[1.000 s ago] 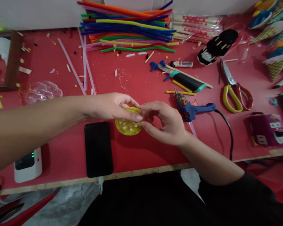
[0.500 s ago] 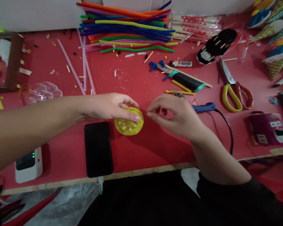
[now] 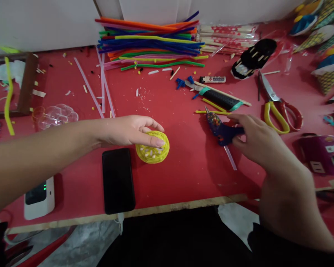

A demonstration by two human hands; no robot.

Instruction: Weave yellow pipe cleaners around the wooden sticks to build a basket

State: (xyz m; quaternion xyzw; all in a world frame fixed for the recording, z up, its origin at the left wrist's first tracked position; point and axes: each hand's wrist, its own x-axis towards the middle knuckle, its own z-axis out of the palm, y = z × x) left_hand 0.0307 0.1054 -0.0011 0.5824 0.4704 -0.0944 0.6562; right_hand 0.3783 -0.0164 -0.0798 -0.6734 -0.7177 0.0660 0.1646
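A round yellow disc [image 3: 152, 155], coiled from what looks like pipe cleaner and dotted with small white pieces, lies on the red table. My left hand [image 3: 136, 131] holds it, thumb on the upper surface and fingers around the far edge. To the right, my right hand [image 3: 254, 139] has its fingers around the handle of a blue hot glue gun [image 3: 221, 129]. A clear glue stick [image 3: 230, 158] sticks out of the gun's rear, and the nozzle points away toward two short yellow pieces [image 3: 211, 111]. Part of the handle is hidden by my fingers.
Black-handled cutters [image 3: 219, 95] and a lighter [image 3: 213, 79] lie beyond the glue gun. Scissors [image 3: 275, 105] and a purple power block [image 3: 321, 154] are at right. A phone [image 3: 118, 181] lies near the front edge. Colourful pipe cleaners [image 3: 153, 42] are piled at the back.
My right hand has moved right from beside the yellow disc to the glue gun and taken hold of its handle. My left hand stays on the disc. The view has shifted slightly.
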